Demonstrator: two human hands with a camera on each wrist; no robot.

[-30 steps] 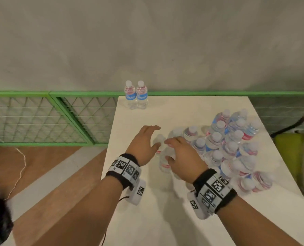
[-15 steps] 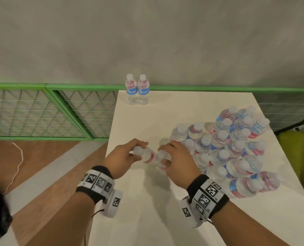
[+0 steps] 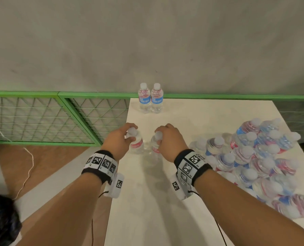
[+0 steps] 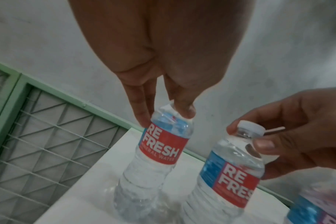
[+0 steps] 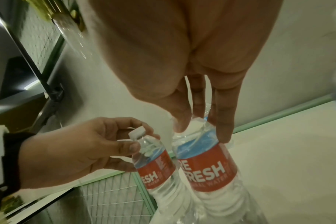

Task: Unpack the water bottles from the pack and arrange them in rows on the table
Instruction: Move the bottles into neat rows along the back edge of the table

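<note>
Each hand, the left hand [image 3: 118, 139] and the right hand [image 3: 170, 139], pinches a bottle [image 3: 137, 142] by its top, maybe just above the table [image 3: 209, 110], near the two standing bottles [image 3: 150, 98], and loose fingers could drop one.

Your head view is evenly, softly lit, with faint shadows of your arms on the table [image 3: 218, 112] and bent lines toward the frame edges. The pack [image 3: 264, 157] at right is smeared with blur. Your wrist views are dimmer and softer, the right one darkest at upper left.
</note>
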